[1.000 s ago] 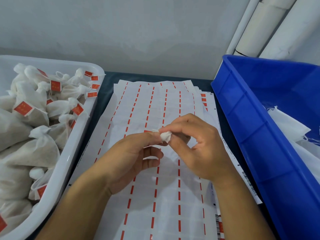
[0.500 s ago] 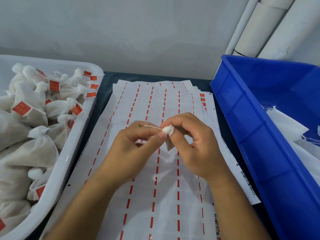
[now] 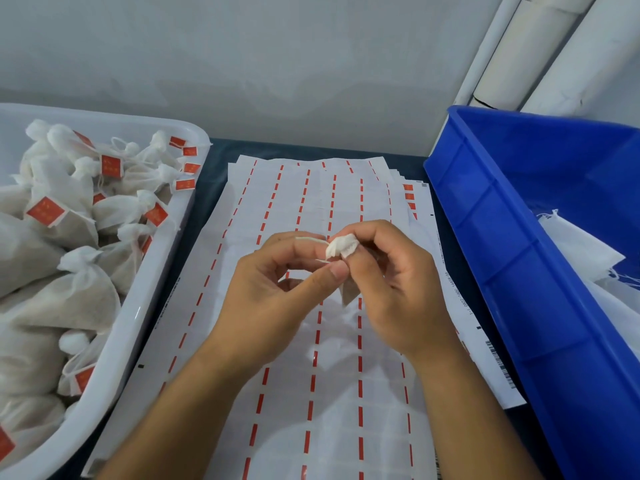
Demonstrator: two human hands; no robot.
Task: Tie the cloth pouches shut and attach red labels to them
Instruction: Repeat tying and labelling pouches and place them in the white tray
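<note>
White cloth bunches at the neck of a small pouch [image 3: 341, 247], held up above the label sheets [image 3: 311, 358] that lie flat between the two bins. The right hand [image 3: 398, 289] has its fingers curled round the pouch, pinching the gathered top between thumb and forefinger, while a corner of the pouch body pokes out below the fingers. The left hand [image 3: 273, 292] pinches the thin white drawstring [image 3: 310, 239], which runs from the pouch neck leftward across its fingertips. Both hands hover just over the middle of the sheets, whose rows of short red dashes run toward the wall.

Left of the sheets stands a white tray [image 3: 138, 317] heaped with tied pouches [image 3: 69, 296], many carrying red labels [image 3: 45, 211]. Right of the sheets stands a blue bin [image 3: 519, 271] with loose white cloth [image 3: 581, 251] lying inside. Pale pipes [image 3: 526, 50] rise behind the blue bin against the grey wall.
</note>
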